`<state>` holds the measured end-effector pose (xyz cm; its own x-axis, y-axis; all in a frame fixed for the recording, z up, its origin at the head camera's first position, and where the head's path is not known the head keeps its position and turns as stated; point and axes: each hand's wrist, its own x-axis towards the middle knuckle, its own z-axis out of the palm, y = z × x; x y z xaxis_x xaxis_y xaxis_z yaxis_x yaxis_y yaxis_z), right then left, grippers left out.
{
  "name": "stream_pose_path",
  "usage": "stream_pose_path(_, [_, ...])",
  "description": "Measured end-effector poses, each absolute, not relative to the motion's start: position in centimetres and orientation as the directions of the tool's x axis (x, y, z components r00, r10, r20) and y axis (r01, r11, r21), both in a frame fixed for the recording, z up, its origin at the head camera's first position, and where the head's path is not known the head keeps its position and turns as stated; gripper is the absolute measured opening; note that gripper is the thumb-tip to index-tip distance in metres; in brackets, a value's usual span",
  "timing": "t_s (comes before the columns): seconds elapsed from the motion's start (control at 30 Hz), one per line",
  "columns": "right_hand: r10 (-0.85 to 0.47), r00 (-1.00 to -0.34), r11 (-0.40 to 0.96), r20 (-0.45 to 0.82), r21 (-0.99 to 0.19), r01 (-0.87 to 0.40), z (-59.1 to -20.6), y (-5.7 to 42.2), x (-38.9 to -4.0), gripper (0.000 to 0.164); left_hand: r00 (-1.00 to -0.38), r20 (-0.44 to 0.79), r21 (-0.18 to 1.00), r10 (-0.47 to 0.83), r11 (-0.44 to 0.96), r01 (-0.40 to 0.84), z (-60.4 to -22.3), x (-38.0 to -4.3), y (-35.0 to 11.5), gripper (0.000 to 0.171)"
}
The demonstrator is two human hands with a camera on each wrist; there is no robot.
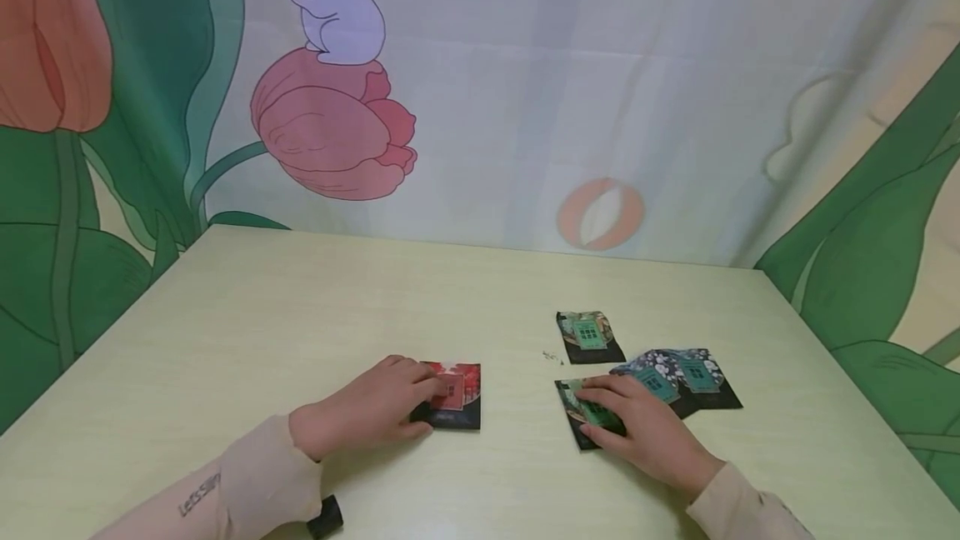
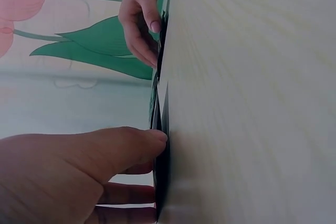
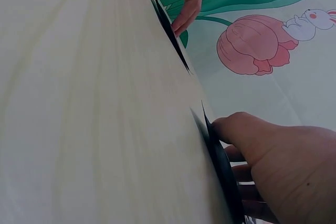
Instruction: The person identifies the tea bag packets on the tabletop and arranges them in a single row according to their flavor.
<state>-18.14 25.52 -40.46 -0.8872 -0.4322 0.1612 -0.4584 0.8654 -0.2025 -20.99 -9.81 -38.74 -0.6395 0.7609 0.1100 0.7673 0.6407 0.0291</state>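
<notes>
My left hand [image 1: 375, 407] rests over the left part of a red and black sachet [image 1: 467, 390] lying on the table. Its fingers reach onto the printed label, and in the left wrist view the thumb [image 2: 142, 145] touches the sachet's near edge. Farther right, my right hand [image 1: 648, 432] lies on a green and black sachet [image 1: 572, 419] with fingers and thumb spread over it. The right wrist view shows that sachet [image 3: 223, 177] edge-on, with the right thumb [image 3: 231, 124] against it and the other fingers behind.
Another green sachet [image 1: 591, 337] lies farther back. Two overlapping blue sachets with white blossoms [image 1: 705, 377] lie right of my right hand, one partly hidden by it. Small dark marks [image 1: 553, 355] show on the pale table [image 1: 337, 298]. A printed curtain [image 1: 487, 107] hangs behind.
</notes>
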Motion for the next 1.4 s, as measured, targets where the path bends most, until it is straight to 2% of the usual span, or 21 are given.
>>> stream_pose_path(0.43, [-0.435,-0.894,0.871,0.110,-0.203,-0.448,-40.2,25.5,-18.1,0.047,-0.636,0.122,0.036,0.762,0.637,0.770,-38.9,-20.7,-9.9,0.035])
stream_pose_path(0.63, [-0.445,-0.887,0.873,0.119,-0.160,-0.460,-40.1,25.5,-17.9,0.047,-0.630,0.137,0.036,0.765,0.632,0.775,-39.0,-20.7,-9.9,0.032])
stream_pose_path(0.9, [-0.469,-0.873,0.867,0.134,-0.116,-0.484,-40.2,25.1,-18.0,0.048,-0.641,0.143,0.092,0.754,0.635,0.767,-39.0,-20.6,-10.1,0.030])
stream_pose_path(1.4, [-0.445,-0.887,0.879,0.126,-0.127,-0.459,-40.2,24.2,-18.3,0.051,-0.652,0.132,0.082,0.746,0.647,0.758,-39.0,-20.7,-10.2,0.034])
